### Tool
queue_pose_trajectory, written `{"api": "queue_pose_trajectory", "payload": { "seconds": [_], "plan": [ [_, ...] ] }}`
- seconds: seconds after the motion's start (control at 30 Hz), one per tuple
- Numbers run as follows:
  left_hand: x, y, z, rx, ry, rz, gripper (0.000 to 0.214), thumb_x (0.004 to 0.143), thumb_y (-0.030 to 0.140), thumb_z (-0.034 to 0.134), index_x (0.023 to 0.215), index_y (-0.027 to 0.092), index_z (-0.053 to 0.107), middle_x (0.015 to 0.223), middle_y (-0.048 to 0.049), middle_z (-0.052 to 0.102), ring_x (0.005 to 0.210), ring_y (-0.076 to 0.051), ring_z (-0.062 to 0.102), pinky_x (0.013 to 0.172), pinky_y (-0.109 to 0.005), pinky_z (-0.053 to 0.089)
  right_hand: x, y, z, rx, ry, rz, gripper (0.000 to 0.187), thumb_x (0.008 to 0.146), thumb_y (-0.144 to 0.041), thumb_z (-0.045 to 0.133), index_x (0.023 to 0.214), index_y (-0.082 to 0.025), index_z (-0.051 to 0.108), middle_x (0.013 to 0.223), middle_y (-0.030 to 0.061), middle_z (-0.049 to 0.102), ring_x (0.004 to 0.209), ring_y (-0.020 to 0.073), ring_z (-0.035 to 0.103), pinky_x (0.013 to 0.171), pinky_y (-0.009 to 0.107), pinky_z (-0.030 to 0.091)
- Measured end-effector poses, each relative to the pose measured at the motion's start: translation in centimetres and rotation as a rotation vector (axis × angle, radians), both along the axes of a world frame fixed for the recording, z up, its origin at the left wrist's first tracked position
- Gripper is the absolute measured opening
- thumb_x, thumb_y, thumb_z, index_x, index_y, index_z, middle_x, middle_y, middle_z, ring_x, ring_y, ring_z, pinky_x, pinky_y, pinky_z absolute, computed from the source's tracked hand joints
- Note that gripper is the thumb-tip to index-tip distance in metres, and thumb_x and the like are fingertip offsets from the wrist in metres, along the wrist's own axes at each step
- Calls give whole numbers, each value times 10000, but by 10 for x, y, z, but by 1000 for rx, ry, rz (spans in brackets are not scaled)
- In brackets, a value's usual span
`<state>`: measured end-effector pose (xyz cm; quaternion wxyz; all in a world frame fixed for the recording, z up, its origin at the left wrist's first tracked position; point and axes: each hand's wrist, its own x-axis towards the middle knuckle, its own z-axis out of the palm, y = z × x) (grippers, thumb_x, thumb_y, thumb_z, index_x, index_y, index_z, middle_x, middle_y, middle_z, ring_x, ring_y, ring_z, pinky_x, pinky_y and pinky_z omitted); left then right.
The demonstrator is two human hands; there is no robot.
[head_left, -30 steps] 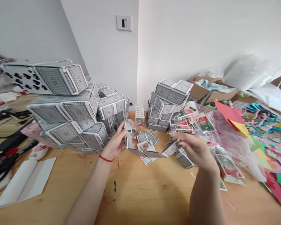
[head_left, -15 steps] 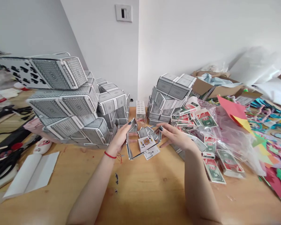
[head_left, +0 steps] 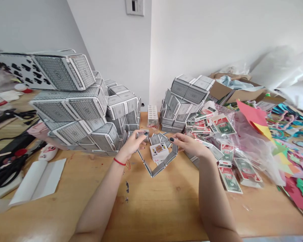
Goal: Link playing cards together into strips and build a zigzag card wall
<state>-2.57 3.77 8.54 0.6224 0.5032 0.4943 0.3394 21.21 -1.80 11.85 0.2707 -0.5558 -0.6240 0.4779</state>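
Observation:
My left hand (head_left: 131,145) and my right hand (head_left: 189,145) each pinch one end of a folded chain of grey-backed playing cards (head_left: 158,167), which hangs between them in a V above the wooden table (head_left: 151,205). Behind the chain a small stack of cards (head_left: 158,151) lies face up with a king on top. A red string circles my left wrist. Loose folded cards lie just beyond my fingers.
A big pile of card cubes (head_left: 73,111) rises at the left, a smaller pile (head_left: 184,101) at the centre right. Green and red card boxes (head_left: 229,174), a plastic bag, coloured paper cutouts (head_left: 293,141), scissors (head_left: 5,171) and white folded paper (head_left: 37,181) lie around.
The card chain was stretched out nearly flat between my hands; my hands have come closer together and it now bends into a V. The view has tipped slightly downward.

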Motion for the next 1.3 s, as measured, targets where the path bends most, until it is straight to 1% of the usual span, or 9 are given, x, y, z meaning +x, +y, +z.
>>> {"api": "queue_pose_trajectory", "payload": {
  "seconds": [0.17, 0.3, 0.47, 0.57, 0.67, 0.8, 0.97, 1.13, 1.3],
  "plan": [
    [1, -2, -8, -3, 68, -193, 311, 741, 469, 515, 893, 198, 511, 941, -54, 577, 572, -111, 576, 460, -204, 435, 3, 2, -14, -101, -100, 36, 304, 810, -450, 444, 899, -193, 579, 827, 26, 588, 664, 112, 568, 486, 193, 506],
    [1, -4, -18, 32, 281, -358, 259, 739, 443, 506, 739, 188, 551, 802, -42, 608, 523, -150, 582, 454, -231, 398, 6, 6, -31, -184, -170, 110, 292, 794, -434, 476, 851, -188, 622, 785, 36, 624, 547, 103, 583, 385, 168, 463],
    [-2, -1, -30, 135, 399, -302, 206, 725, 383, 540, 634, 199, 557, 636, -50, 608, 630, -213, 597, 523, -244, 366, 10, 14, -46, -12, -405, 149, 143, 732, -293, 555, 769, -212, 668, 763, 32, 660, 554, 133, 602, 451, 208, 460],
    [-3, 2, -35, 132, 408, -275, 195, 734, 391, 526, 688, 206, 565, 612, -42, 599, 602, -208, 589, 515, -240, 355, 3, 21, -47, 191, -549, 9, 170, 763, -236, 509, 817, -224, 669, 805, 35, 677, 733, 176, 621, 642, 255, 464],
    [-1, 6, -39, 136, 408, -249, 195, 742, 393, 509, 715, 206, 556, 670, -43, 610, 531, -184, 571, 491, -241, 352, -16, 30, -51, 266, -620, -146, 247, 812, -225, 434, 951, -196, 636, 878, 61, 671, 804, 190, 605, 712, 280, 437],
    [2, 12, -46, 79, 320, -191, 191, 745, 374, 511, 718, 190, 557, 842, -70, 634, 546, -156, 568, 488, -229, 366, -42, 37, -63, 360, -676, -112, 385, 793, -182, 480, 1178, -182, 506, 1181, 100, 544, 1081, 229, 454, 885, 337, 346],
    [7, 12, -48, -19, 211, -139, 232, 745, 393, 511, 784, 176, 583, 994, -81, 630, 612, -169, 594, 447, -214, 366, -53, 36, -75, 326, -750, -9, 533, 796, -146, 463, 1304, -248, 337, 1283, 80, 451, 1133, 259, 366, 871, 386, 346],
    [9, 8, -38, -106, 122, -138, 256, 760, 384, 507, 847, 168, 612, 1025, -94, 630, 650, -184, 602, 455, -232, 403, -52, 38, -79, 307, -754, -16, 403, 769, -188, 527, 1171, -195, 500, 1107, 129, 523, 1065, 255, 427, 833, 350, 363],
    [4, 8, -31, -171, 29, -130, 272, 758, 385, 532, 880, 152, 606, 1035, -99, 620, 671, -162, 602, 493, -230, 439, -47, 38, -75, 310, -547, 13, 97, 701, -144, 573, 783, -162, 621, 792, 48, 575, 741, 162, 542, 688, 265, 403]
  ]
}}
